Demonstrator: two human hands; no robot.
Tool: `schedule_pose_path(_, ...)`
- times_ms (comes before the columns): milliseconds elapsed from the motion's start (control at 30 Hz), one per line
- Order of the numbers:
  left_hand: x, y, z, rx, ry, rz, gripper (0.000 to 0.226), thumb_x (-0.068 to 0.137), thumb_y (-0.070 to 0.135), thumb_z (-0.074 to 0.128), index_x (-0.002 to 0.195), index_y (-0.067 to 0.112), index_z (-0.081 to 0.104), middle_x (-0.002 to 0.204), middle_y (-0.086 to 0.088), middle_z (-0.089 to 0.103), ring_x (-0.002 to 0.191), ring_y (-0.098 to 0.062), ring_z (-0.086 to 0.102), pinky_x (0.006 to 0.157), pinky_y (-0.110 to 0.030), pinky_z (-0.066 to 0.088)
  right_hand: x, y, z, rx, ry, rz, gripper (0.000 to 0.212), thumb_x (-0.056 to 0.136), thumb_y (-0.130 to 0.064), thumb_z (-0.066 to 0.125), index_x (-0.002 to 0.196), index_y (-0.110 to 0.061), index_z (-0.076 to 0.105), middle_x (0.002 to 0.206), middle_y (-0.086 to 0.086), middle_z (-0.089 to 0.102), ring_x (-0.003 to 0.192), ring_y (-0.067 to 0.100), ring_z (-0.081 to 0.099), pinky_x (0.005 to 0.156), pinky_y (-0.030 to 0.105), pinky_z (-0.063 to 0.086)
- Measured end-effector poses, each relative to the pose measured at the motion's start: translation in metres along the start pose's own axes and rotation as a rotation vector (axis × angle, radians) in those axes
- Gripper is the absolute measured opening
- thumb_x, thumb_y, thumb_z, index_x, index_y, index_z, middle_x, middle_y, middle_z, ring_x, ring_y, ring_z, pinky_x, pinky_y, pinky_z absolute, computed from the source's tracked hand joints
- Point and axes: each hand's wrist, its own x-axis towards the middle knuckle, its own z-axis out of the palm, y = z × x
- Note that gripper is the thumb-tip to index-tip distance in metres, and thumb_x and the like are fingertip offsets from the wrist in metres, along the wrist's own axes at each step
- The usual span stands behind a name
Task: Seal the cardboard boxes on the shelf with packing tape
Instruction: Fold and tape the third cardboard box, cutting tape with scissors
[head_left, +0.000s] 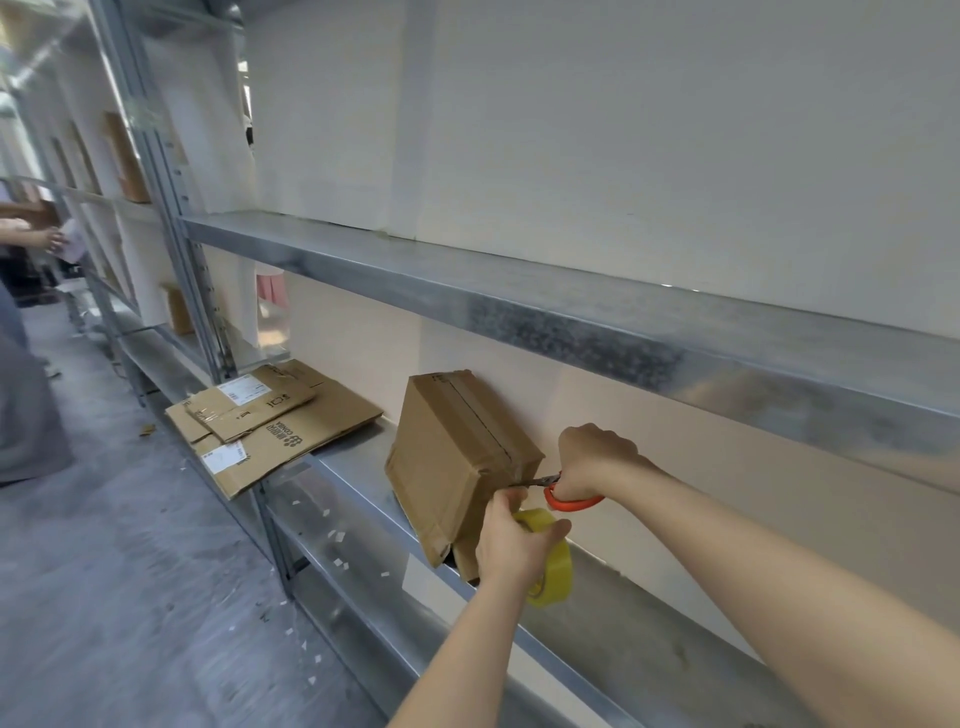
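A brown cardboard box (452, 457) stands on the metal shelf (358, 478), with a strip of tape running along its top seam. My left hand (511, 545) grips a yellowish roll of packing tape (553, 561) just below the box's near right corner. My right hand (592, 460) holds orange-handled scissors (569, 499), whose blades point left and meet the tape at that corner of the box. Part of the roll is hidden behind my left hand.
Several flattened cardboard boxes (270, 421) lie on the same shelf to the left, overhanging its edge. A shelf beam (519, 291) runs above the box. A steel upright (171, 208) stands at left. A person (26, 332) is in the aisle at far left. Paper scraps litter the floor.
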Motion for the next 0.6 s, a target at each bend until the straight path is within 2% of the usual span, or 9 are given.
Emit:
schedule_pose_path(67,0.001,-0.002,-0.002,-0.009,-0.007,0.005,0.066,0.070,0.049,0.078,0.125,0.030,0.046,0.124,0.011,0.054,0.111,-0.016,0.054,0.092,-0.035,0.045,0.003,-0.002,-0.001,-0.014,-0.001,-0.001,0.028,0.076,-0.024,0.065,0.071,-0.015,0.040,0.075,0.000,0.044,0.079,0.024,0.053,0.067,0.027,0.042)
schedule_pose_path(133,0.002,-0.003,-0.002,-0.029,-0.013,-0.001,0.067,0.069,0.049,0.078,0.125,0.030,0.046,0.124,0.011,0.054,0.110,-0.016,0.054,0.093,-0.035,0.045,0.005,-0.005,-0.001,-0.041,0.016,-0.003,0.026,0.076,-0.024,0.069,0.082,-0.014,0.045,0.075,0.000,0.045,0.079,0.023,0.054,0.065,0.027,0.042)
schedule_pose_path(333,0.005,-0.005,-0.002,-0.062,-0.038,-0.029,0.067,0.068,0.050,0.079,0.123,0.031,0.047,0.122,0.011,0.055,0.109,-0.016,0.054,0.094,-0.037,0.047,0.016,-0.008,0.000,-0.080,0.020,0.002,0.041,0.073,-0.025,0.082,0.092,-0.014,0.048,0.075,0.000,0.043,0.078,0.020,0.052,0.065,0.028,0.041)
schedule_pose_path(467,0.007,-0.006,-0.006,-0.053,-0.055,-0.033,0.067,0.067,0.049,0.079,0.123,0.031,0.047,0.121,0.012,0.056,0.110,-0.016,0.054,0.094,-0.036,0.047,0.018,-0.008,-0.002,-0.034,-0.044,0.003,0.052,0.068,-0.039,0.085,0.091,-0.014,0.047,0.076,-0.001,0.044,0.082,0.021,0.054,0.067,0.028,0.041)
schedule_pose_path(600,0.007,-0.006,-0.009,-0.035,-0.059,-0.017,0.067,0.067,0.050,0.079,0.123,0.032,0.047,0.122,0.012,0.055,0.110,-0.016,0.055,0.095,-0.037,0.046,0.021,-0.009,-0.005,-0.022,-0.084,-0.004,0.051,0.070,-0.047,0.080,0.094,-0.015,0.050,0.078,-0.001,0.047,0.084,0.020,0.057,0.067,0.027,0.044)
